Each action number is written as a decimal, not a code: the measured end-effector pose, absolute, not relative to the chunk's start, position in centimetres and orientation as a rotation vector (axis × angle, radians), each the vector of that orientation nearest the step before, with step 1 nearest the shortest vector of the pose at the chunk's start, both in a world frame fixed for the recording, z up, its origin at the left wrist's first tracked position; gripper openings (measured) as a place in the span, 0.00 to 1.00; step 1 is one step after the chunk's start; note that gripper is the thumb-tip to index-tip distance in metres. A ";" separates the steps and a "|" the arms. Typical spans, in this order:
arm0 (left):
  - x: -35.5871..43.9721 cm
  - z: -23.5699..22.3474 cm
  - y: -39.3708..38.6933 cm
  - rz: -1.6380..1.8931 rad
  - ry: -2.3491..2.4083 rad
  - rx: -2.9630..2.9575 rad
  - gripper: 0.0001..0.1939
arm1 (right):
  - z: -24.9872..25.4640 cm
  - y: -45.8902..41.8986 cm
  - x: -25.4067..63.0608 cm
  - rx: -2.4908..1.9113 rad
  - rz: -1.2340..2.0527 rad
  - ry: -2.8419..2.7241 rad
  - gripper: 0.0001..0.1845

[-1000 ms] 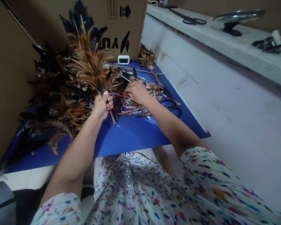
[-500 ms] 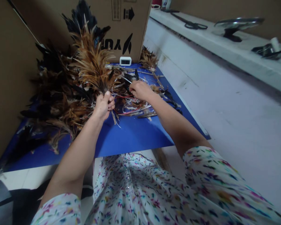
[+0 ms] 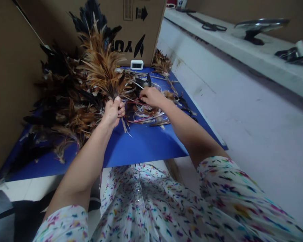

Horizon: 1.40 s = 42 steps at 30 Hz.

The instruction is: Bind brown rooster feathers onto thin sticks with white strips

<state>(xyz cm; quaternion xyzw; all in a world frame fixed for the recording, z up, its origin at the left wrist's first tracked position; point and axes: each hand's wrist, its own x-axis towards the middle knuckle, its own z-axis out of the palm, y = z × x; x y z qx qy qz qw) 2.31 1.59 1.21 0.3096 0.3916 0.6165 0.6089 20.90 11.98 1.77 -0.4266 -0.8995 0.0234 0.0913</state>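
My left hand is closed round the base of an upright bunch of feathers, brown and golden below with dark blue-black tips at the top. Bits of stem and loose thread stick out beneath the fist. To its right, my right hand is closed in a pinch over a tangle of red and white string. A strand runs from the bunch towards these fingers, and they appear to grip it, though the fingertips are partly hidden.
Heaps of brown and black feathers cover the left of the blue table. A small white digital clock stands before a cardboard box. More feathers lie at the back right. Scissors rest on the wall ledge.
The whole view has shifted slightly. Both hands keep nearly the same places, the left still round the feather bunch and the right still at the string.
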 end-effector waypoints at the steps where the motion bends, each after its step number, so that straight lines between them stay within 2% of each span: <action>1: 2.3 1.2 1.6 1.422 0.904 0.718 0.18 | 2.2 12.1 21.2 -1.269 0.097 -2.613 0.15; 8: 2.3 1.1 1.6 1.414 0.900 0.714 0.17 | 5.9 12.8 23.7 -1.176 0.230 -2.253 0.09; 19: 2.2 0.9 1.5 1.402 0.899 0.735 0.17 | 11.9 9.4 26.5 -0.860 0.549 -1.816 0.14; 25: 2.3 1.0 1.4 1.384 0.903 0.759 0.19 | 13.7 5.7 28.0 -0.661 0.784 -1.492 0.13; 31: 2.6 1.1 1.3 1.369 0.927 0.765 0.19 | 10.1 4.5 29.0 -0.718 0.837 -1.348 0.13; 37: 2.9 1.2 1.1 1.355 0.928 0.765 0.19 | 3.9 4.6 29.0 -0.966 0.920 -1.838 0.18; 39: 3.0 1.3 1.1 1.352 0.935 0.761 0.18 | 2.7 4.7 28.6 -1.047 0.737 -2.018 0.17; 42: 3.1 1.5 1.0 1.345 0.951 0.753 0.18 | 1.9 5.5 27.7 -1.172 0.336 -2.180 0.10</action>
